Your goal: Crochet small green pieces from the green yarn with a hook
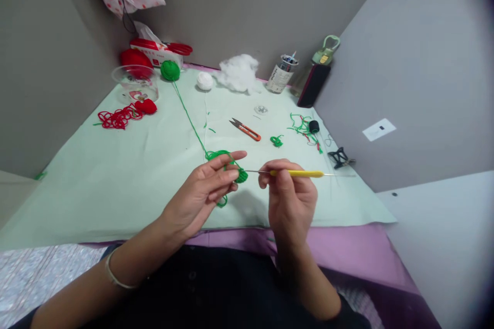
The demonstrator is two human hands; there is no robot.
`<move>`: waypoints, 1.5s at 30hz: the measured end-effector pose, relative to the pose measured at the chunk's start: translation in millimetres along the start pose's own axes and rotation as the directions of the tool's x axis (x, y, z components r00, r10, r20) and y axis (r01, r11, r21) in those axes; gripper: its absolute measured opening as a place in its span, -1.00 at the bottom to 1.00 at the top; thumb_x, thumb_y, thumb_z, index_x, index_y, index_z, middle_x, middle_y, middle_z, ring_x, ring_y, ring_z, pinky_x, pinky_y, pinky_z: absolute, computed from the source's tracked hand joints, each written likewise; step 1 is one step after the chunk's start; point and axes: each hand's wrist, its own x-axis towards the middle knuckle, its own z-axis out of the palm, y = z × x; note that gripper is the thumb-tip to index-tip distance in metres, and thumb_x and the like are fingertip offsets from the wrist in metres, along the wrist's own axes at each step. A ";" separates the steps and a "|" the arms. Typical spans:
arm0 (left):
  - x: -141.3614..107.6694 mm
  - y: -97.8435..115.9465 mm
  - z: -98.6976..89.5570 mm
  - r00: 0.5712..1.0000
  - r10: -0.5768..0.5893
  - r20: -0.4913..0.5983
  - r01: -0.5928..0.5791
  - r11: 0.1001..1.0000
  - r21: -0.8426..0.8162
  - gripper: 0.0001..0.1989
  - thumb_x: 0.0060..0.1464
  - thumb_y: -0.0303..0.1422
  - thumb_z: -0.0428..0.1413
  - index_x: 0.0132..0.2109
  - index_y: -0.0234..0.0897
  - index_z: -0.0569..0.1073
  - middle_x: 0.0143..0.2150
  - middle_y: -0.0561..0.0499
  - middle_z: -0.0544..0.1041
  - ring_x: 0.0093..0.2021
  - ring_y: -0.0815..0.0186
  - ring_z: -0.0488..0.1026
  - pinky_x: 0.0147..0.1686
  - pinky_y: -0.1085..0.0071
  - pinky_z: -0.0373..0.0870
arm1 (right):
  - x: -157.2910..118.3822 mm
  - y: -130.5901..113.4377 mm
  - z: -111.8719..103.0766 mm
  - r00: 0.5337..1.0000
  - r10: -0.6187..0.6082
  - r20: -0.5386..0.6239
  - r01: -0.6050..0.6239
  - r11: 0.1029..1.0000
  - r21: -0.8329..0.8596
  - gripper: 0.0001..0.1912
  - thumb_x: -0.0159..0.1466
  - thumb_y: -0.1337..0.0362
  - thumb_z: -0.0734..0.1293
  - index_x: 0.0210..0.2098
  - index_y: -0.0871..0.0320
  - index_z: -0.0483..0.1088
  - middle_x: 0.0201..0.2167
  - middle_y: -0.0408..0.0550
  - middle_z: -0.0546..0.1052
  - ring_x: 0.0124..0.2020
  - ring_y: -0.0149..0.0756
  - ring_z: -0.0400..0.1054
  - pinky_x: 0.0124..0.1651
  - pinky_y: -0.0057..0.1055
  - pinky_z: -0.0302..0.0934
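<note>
My left hand [210, 181] pinches a small green crochet piece [242, 176] between thumb and fingers, its index finger stretched out above. Green yarn [189, 115] runs over that finger and back to a green yarn ball [170, 70]; loose green loops lie behind and below the hand. In my right hand [290, 193] is a crochet hook [303, 174] with a yellow handle, held like a pen. Its thin metal shaft points left, and the tip meets the edge of the green piece. Whether the tip is inside a stitch is too small to tell.
Orange thread snips [245, 129] lie beyond my hands. Farther back are a white yarn ball [204, 81], fluffy stuffing [240, 73] and a jar of tools [283, 74]. Red yarn [116, 117] and a clear plastic tub [136, 85] sit left; yarn scraps [304, 128] and a black phone-like slab [314, 86] right.
</note>
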 end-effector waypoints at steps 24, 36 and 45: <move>-4.9 -2.6 -3.8 0.970 0.239 -0.045 -0.212 0.920 0.330 -0.71 0.13 -0.32 0.36 0.02 -0.05 0.71 -0.21 0.03 0.48 -0.22 0.30 0.34 -0.27 0.41 0.25 | 6.5 -1.3 0.3 0.982 0.138 0.128 -0.148 0.986 0.077 -0.78 0.48 0.11 0.32 -0.20 0.08 0.53 -0.30 -0.11 0.63 -0.44 -0.39 0.46 -0.30 -0.35 0.42; -5.5 -0.6 -0.5 0.932 0.356 -0.062 -0.281 0.821 0.498 -0.69 0.12 -0.34 0.38 0.03 -0.06 0.71 -0.27 0.06 0.49 -0.28 0.33 0.35 -0.17 0.36 0.31 | -5.8 -4.5 4.5 0.951 -0.263 0.165 0.295 0.932 -0.213 -0.76 0.50 0.35 0.25 -0.06 0.00 0.56 -0.26 -0.08 0.64 -0.25 -0.24 0.55 -0.18 -0.22 0.45; -5.8 0.9 -4.8 0.978 0.209 -0.004 -0.196 0.923 0.331 -0.66 0.15 -0.28 0.37 0.08 -0.03 0.70 -0.17 0.02 0.52 -0.24 0.34 0.35 -0.30 0.44 0.27 | 2.6 0.5 4.4 0.995 0.069 0.071 -0.079 0.985 0.152 -0.81 0.52 0.21 0.29 -0.16 0.05 0.55 -0.25 -0.14 0.66 -0.39 -0.42 0.52 -0.26 -0.39 0.42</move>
